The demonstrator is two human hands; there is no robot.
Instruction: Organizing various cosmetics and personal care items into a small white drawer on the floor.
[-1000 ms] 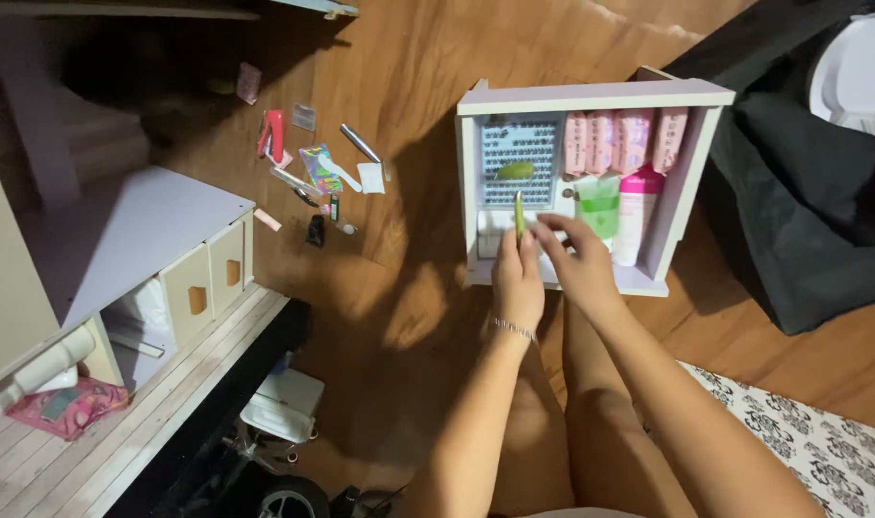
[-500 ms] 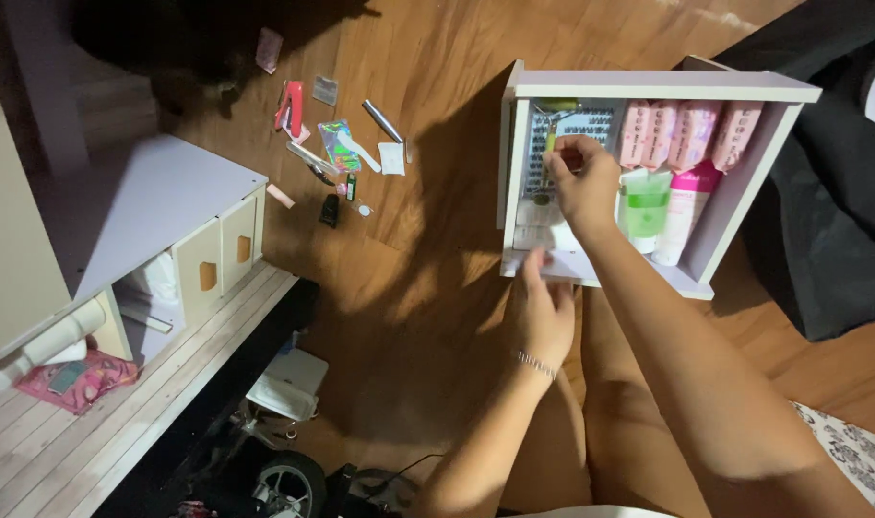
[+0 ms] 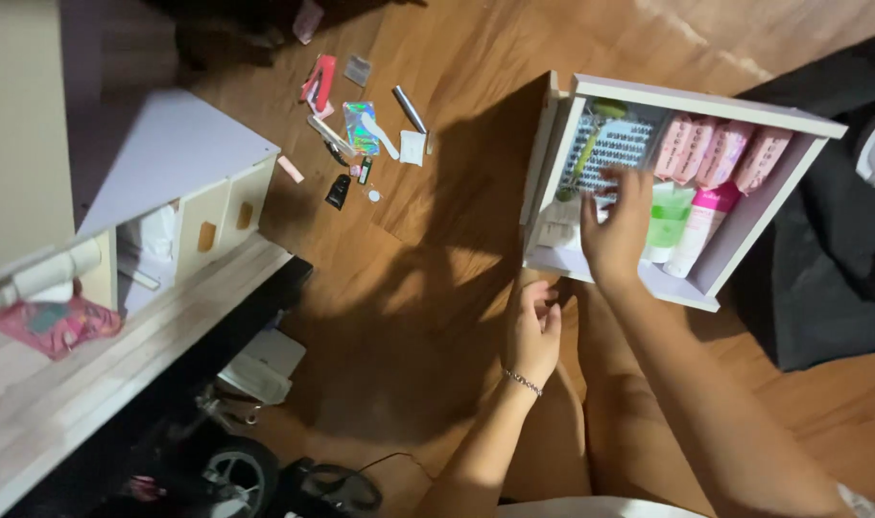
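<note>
- A pale lilac drawer (image 3: 682, 101) lies on the wooden floor (image 3: 428, 278), pulled out of its furniture; it serves as the landmark here.
- The right hand (image 3: 618, 230) reaches into the drawer from its near edge, fingers spread and laid flat over the middle of the contents. Its grip is open; it pinches nothing that can be seen.
- Just beyond the right hand's fingertips, in the far-left part of the drawer, sits a clear tray of false lashes (image 3: 610, 149), with a slim green stick (image 3: 585, 158) lying across its left side.
- To the right of the right hand, inside the drawer, stand a green tube (image 3: 670, 219) and a pink-and-white tube (image 3: 706, 223), touching each other. Behind them, against the far wall of the drawer, is a row of pink packets (image 3: 721, 153).
- The left hand (image 3: 533, 326) hovers over the floor just outside the drawer's near-left corner, a thin bracelet (image 3: 524, 382) on the wrist. Its fingers are loosely curled, its grip empty and apart from the drawer.
- Well to the left of the drawer, small items (image 3: 356, 134) lie scattered on the floor: a red piece, a silver tube, a shiny iridescent packet.
- Farther left of the drawer stands a pale cabinet (image 3: 183, 168) with small drawers.
</note>
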